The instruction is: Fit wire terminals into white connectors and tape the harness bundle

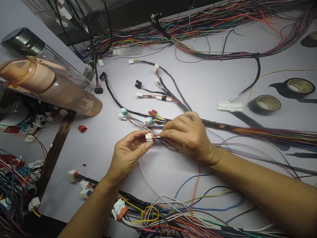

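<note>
Between thumb and fingers, my left hand (pixel 130 150) pinches a small white connector with an orange end (pixel 149 136). Right up against it, my right hand (pixel 187 134) is closed on a thin wire (pixel 157 136) that meets the connector's orange side. The fingertips hide the wire's very end. Just above lie a white-and-teal connector (pixel 148 121) and a red connector (pixel 153 112), both on branches of the black-taped wire harness (pixel 210 124). Farther left rests another white-and-teal connector (pixel 123 114).
Two bottles, one being a peach bottle (pixel 74 96), lean at the left. Tape rolls (pixel 264 104) lie at the right. Loose wires and a white-and-orange connector (pixel 120 209) spread along the front, with a thick wire bundle (pixel 148 38) at the back. A loose red connector (pixel 82 128) sits left.
</note>
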`<state>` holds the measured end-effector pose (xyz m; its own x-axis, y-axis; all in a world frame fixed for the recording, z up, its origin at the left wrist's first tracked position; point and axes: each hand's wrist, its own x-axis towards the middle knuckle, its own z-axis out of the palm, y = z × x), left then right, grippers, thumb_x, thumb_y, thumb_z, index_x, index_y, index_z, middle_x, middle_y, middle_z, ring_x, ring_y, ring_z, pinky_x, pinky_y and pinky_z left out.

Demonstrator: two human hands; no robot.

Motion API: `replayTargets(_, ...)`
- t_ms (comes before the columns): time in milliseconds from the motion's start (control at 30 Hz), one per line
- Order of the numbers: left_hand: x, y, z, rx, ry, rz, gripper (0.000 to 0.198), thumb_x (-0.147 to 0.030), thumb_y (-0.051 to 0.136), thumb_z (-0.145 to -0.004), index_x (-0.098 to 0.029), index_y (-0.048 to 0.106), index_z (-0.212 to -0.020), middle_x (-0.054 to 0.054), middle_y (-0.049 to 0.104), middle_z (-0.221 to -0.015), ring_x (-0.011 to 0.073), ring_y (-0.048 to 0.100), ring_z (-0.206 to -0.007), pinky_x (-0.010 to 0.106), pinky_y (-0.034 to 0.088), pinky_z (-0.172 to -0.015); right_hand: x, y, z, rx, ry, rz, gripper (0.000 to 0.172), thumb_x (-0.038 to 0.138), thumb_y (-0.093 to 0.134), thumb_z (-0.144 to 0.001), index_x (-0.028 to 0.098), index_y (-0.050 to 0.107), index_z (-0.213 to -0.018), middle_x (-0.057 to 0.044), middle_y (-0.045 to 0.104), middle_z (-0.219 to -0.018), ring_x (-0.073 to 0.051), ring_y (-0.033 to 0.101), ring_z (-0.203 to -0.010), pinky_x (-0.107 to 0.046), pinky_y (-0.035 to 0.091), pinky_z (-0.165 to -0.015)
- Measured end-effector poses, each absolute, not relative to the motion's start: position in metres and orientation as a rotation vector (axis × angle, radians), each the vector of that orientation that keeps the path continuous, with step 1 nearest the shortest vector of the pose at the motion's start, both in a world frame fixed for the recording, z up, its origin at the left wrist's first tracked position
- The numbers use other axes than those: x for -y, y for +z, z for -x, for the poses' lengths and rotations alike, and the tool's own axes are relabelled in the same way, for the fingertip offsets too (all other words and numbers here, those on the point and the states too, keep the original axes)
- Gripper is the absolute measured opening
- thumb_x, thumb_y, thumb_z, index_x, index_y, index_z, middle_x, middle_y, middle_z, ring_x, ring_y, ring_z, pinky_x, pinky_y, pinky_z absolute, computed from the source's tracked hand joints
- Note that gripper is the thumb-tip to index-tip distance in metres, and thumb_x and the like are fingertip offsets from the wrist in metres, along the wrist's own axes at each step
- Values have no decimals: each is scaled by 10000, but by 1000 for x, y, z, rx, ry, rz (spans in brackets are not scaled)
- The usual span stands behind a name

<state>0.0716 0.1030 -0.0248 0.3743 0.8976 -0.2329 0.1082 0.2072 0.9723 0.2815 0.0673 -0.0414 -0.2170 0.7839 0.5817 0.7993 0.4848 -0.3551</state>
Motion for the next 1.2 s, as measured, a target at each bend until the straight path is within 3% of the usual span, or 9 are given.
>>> replayTargets(400, -102, -22, -77, -1131, 756, -1297, 229, -247, 721, -780, -186, 724, -1001, 35, 727, -861, 123, 663, -680, 264, 564, -699, -70, -41, -281, 1929, 15, 1279, 171, 330, 563, -936, 238, 695, -876, 25, 723, -854, -117, 567, -748, -334, 301, -791)
replayTargets(633, -102, -19, -78, -1173, 725, -1294, 198, -323, 688, -811, -154, 718, -909, 21, 698, -720, 113, 629, -607, 248, 533, -634, -69, -40, -281, 1958, 39, 1268, 241, 419, 528, -941, 246, 658, -1046, 5, 709, -962, -146, 585, -857, -358, 307, -818)
replayTargets(867, -103, -18, -79, -1161, 714, -1249, 194, -336, 671, -825, -150, 705, -867, 7, 674, -713, 88, 602, -570, 224, 507, -597, -68, -39, -282, 1965, 70, 1269, 136, 331, 573, -922, 221, 642, -883, 14, 705, -938, -139, 587, -852, -352, 309, -817)
replayTargets(1200, -104, -20, -77, -1156, 717, -1220, 205, -348, 661, -830, -158, 701, -896, 25, 689, -764, 106, 620, -623, 239, 513, -635, -67, -39, -282, 1944, 36, 1232, 108, 298, 577, -919, 226, 655, -931, 13, 709, -934, -137, 593, -842, -356, 316, -816)
